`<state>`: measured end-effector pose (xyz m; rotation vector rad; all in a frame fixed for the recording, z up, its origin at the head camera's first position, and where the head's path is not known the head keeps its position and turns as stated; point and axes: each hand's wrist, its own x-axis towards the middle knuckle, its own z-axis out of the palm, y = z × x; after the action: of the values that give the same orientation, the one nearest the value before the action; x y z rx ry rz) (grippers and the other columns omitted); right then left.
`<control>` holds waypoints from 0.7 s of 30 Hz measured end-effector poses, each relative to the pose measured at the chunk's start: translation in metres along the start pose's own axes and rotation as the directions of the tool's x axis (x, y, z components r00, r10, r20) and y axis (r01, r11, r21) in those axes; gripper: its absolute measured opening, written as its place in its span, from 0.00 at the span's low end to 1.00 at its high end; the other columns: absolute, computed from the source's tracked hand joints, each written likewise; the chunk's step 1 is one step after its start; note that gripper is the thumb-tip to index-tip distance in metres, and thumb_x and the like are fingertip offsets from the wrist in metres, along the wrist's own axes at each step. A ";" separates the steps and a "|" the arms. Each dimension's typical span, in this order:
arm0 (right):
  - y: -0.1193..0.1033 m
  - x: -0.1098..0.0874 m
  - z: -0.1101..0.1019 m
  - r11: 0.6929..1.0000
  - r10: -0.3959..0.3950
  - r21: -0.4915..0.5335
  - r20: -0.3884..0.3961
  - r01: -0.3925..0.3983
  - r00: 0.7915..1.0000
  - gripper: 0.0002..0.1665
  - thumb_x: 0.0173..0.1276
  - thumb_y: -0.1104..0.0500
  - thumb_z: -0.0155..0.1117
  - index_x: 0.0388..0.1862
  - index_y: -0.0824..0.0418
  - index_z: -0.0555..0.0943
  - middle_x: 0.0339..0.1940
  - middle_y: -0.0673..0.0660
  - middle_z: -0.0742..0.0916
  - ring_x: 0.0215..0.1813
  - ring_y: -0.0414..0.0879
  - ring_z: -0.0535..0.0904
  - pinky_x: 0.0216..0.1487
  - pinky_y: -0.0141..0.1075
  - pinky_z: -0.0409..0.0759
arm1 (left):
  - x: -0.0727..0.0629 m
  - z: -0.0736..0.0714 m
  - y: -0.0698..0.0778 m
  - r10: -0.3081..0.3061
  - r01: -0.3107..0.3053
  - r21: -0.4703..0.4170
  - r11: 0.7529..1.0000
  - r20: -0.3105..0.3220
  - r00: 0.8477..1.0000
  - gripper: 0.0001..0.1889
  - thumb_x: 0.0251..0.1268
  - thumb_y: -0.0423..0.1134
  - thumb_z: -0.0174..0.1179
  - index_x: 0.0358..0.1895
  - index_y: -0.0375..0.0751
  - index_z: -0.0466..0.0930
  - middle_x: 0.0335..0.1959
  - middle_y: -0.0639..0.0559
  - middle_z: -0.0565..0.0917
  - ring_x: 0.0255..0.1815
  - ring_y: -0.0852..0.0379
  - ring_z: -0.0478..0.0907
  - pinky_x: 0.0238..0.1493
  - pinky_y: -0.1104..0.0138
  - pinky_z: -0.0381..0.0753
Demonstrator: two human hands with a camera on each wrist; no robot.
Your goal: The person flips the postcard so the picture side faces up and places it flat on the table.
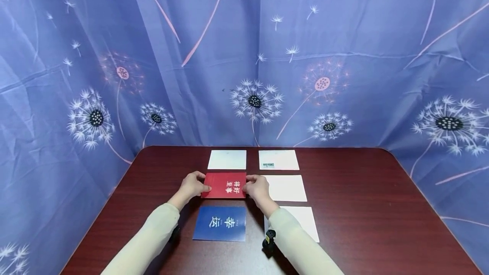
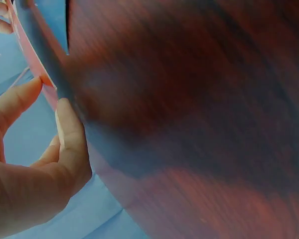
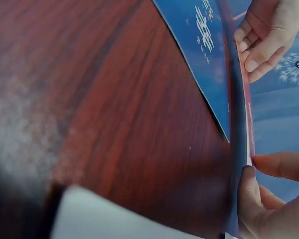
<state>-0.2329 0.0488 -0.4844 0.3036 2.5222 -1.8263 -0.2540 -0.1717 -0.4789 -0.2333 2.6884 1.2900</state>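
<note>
A red card (image 1: 223,184) with white characters lies face up between the two hands, in the middle of the left column of cards. My left hand (image 1: 192,186) pinches its left edge; in the left wrist view the thumb (image 2: 20,99) is on the printed face and a finger is under the edge. On the opposite edge my right hand (image 1: 257,187) pinches the card between thumb (image 3: 281,164) and fingers. A dark shadow runs beneath the card in both wrist views. Nearer than it lies a blue card (image 1: 221,224) with white characters.
Behind the red card is a white card (image 1: 227,159). The right column has a white card with a small picture (image 1: 278,159), another white card (image 1: 286,188), and a nearer one (image 1: 302,220) partly under the right sleeve. A patterned blue curtain (image 1: 214,109) surrounds the brown table (image 1: 363,207).
</note>
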 end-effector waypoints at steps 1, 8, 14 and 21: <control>0.000 0.000 0.000 1.000 -0.008 -0.008 0.006 0.008 1.000 0.25 0.47 0.77 0.63 0.49 0.73 0.81 0.24 0.58 0.84 0.20 0.39 0.73 0.22 0.30 0.74 | 0.001 0.000 -0.001 -0.002 0.002 0.013 1.000 0.002 1.000 0.25 0.48 0.30 0.72 0.52 0.31 0.75 0.31 0.39 0.80 0.22 0.52 0.80 0.29 0.61 0.83; 0.003 0.001 0.002 0.995 -0.074 -0.074 -0.006 0.073 0.997 0.26 0.43 0.77 0.60 0.47 0.73 0.82 0.19 0.54 0.82 0.20 0.40 0.70 0.22 0.30 0.71 | 0.000 0.001 0.003 -0.016 0.015 0.048 0.999 0.012 1.000 0.26 0.47 0.30 0.72 0.52 0.31 0.75 0.36 0.37 0.80 0.24 0.52 0.81 0.30 0.61 0.82; 0.002 0.001 0.004 0.987 -0.080 -0.139 -0.031 0.075 0.996 0.25 0.42 0.77 0.59 0.45 0.72 0.84 0.19 0.53 0.81 0.23 0.41 0.71 0.23 0.30 0.69 | 0.001 0.002 0.005 0.012 -0.013 0.118 0.993 0.008 1.000 0.25 0.48 0.31 0.72 0.52 0.31 0.75 0.33 0.40 0.80 0.23 0.52 0.79 0.27 0.63 0.80; -0.001 0.001 0.007 0.939 -0.153 -0.312 -0.005 0.144 0.988 0.22 0.44 0.76 0.61 0.42 0.73 0.83 0.27 0.60 0.86 0.29 0.48 0.79 0.28 0.34 0.77 | 0.002 0.005 0.004 0.067 -0.065 0.245 0.967 -0.001 0.998 0.25 0.46 0.32 0.73 0.50 0.31 0.75 0.46 0.35 0.80 0.38 0.47 0.77 0.41 0.58 0.80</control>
<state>-0.2348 0.0422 -0.4857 0.1359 2.8676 -1.4349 -0.2567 -0.1654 -0.4790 -0.1204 2.8506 0.9590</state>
